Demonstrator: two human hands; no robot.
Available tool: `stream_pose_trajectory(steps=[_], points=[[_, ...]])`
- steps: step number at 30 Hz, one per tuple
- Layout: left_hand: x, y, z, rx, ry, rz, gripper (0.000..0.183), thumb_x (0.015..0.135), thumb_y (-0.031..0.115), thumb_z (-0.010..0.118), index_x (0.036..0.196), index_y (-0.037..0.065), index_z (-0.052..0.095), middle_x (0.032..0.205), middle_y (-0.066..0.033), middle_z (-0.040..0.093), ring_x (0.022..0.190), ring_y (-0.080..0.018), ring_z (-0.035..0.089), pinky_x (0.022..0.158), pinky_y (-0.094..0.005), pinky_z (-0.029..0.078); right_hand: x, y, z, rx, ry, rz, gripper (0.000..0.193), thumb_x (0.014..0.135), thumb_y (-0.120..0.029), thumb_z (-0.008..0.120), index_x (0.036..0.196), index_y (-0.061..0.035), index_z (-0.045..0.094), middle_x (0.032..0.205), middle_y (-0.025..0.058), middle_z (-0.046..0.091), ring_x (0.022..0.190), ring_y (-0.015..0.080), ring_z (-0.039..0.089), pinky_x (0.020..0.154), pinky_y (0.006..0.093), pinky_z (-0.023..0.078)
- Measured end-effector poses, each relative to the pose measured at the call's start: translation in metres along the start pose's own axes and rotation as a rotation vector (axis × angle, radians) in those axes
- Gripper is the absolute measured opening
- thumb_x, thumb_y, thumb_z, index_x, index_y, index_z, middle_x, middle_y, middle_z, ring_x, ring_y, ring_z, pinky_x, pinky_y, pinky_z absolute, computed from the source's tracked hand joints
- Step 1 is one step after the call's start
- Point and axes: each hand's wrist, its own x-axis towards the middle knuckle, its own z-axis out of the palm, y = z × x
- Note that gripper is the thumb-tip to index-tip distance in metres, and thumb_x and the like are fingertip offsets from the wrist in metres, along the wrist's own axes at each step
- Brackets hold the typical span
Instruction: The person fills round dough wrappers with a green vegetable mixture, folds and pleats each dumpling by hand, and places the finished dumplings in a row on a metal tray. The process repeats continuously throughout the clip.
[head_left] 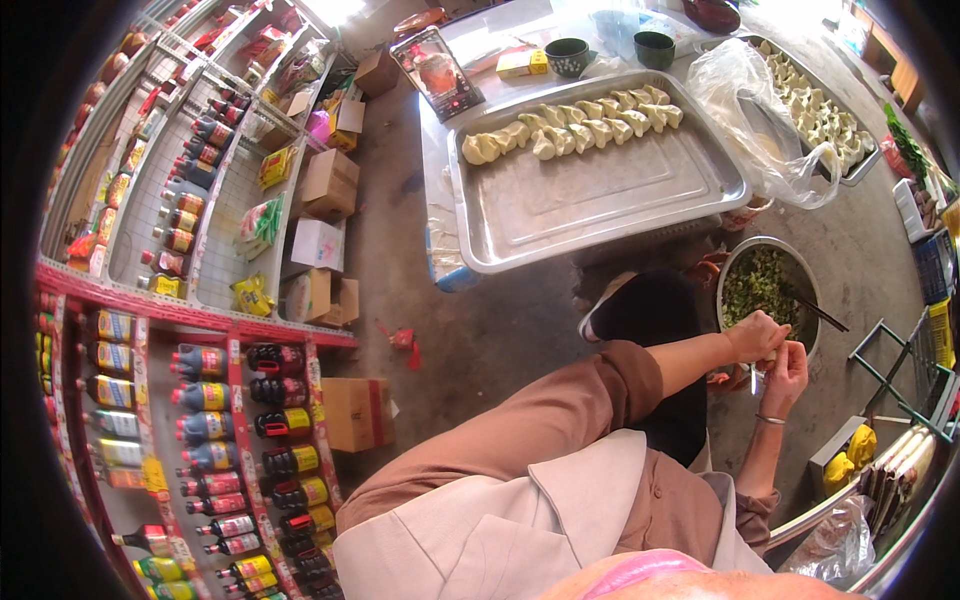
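My left hand (pixel 759 337) and my right hand (pixel 786 374) meet over the near edge of a metal bowl, fingers pinched together. Between them is a small pale dumpling (pixel 766 360), mostly hidden by the fingers. Chopped green filling (pixel 757 284) fills the bowl (pixel 810 270), and a dark utensil handle (pixel 822 313) sticks out over its right side. Beyond it, a large metal tray (pixel 600 232) rests on the table with two rows of folded dumplings (pixel 570 127) along its far side. A second tray (pixel 858 176) at the far right holds many more dumplings.
A clear plastic bag (pixel 735 95) lies between the trays. Two dark cups (pixel 655 50) and a yellow box (pixel 522 64) stand behind. Shelves of bottles (pixel 205 395) line the left, with cardboard boxes (pixel 357 414) on the floor. A green metal frame (pixel 905 370) stands at right.
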Motion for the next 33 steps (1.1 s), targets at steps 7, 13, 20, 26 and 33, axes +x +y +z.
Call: stream_pose_trajectory(steps=[7, 13, 20, 26, 33], points=[[0.004, -0.006, 0.001, -0.369, -0.02, -0.153, 0.048, 0.097, 0.037, 0.05, 0.083, -0.005, 0.067, 0.077, -0.0187, 0.067, 0.072, -0.0261, 0.068, 0.064, -0.0372, 0.054, 0.007, 0.008, 0.005, -0.025, 0.088, -0.125, 0.017, 0.099, -0.02, 0.058, 0.088, -0.0071, 0.062, 0.064, -0.0058, 0.052, 0.05, 0.0004, 0.041, 0.043, 0.0182, 0.03], [-0.002, 0.021, -0.034, -0.989, -0.084, -0.377, 0.035, 0.092, 0.025, 0.063, 0.105, -0.007, 0.067, 0.096, -0.0112, 0.069, 0.082, -0.015, 0.066, 0.072, -0.0295, 0.058, 0.026, 0.028, -0.013, 0.034, 0.205, -0.059, 0.021, 0.098, -0.025, 0.06, 0.091, -0.005, 0.064, 0.065, -0.0049, 0.051, 0.05, 0.0017, 0.041, 0.045, 0.0178, 0.032], [-0.004, 0.035, -0.048, -0.895, -0.082, -0.311, 0.028, 0.092, 0.017, 0.061, 0.101, -0.008, 0.069, 0.086, -0.0121, 0.07, 0.075, -0.0156, 0.068, 0.067, -0.0282, 0.06, 0.029, 0.026, -0.026, 0.061, 0.115, -0.06, 0.019, 0.094, -0.022, 0.065, 0.093, -0.003, 0.065, 0.067, -0.0018, 0.056, 0.051, 0.0034, 0.043, 0.046, 0.0193, 0.037], [-0.004, 0.029, -0.046, -0.806, -0.019, -0.244, 0.025, 0.09, 0.013, 0.057, 0.096, -0.009, 0.069, 0.081, -0.0138, 0.071, 0.07, -0.017, 0.07, 0.063, -0.029, 0.06, 0.025, 0.005, -0.028, 0.012, 0.079, 0.02, 0.015, 0.092, -0.018, 0.068, 0.096, -0.0029, 0.068, 0.072, 0.0003, 0.061, 0.054, 0.005, 0.048, 0.048, 0.0191, 0.04], [-0.001, 0.022, -0.049, -0.533, 0.137, -0.179, 0.023, 0.09, 0.013, 0.057, 0.092, -0.006, 0.069, 0.076, -0.0123, 0.07, 0.066, -0.0169, 0.07, 0.059, -0.0279, 0.058, 0.037, -0.008, -0.032, 0.047, -0.04, 0.094, 0.021, 0.09, -0.02, 0.07, 0.103, -0.0035, 0.071, 0.082, -0.001, 0.067, 0.066, 0.0045, 0.055, 0.059, 0.0181, 0.043]])
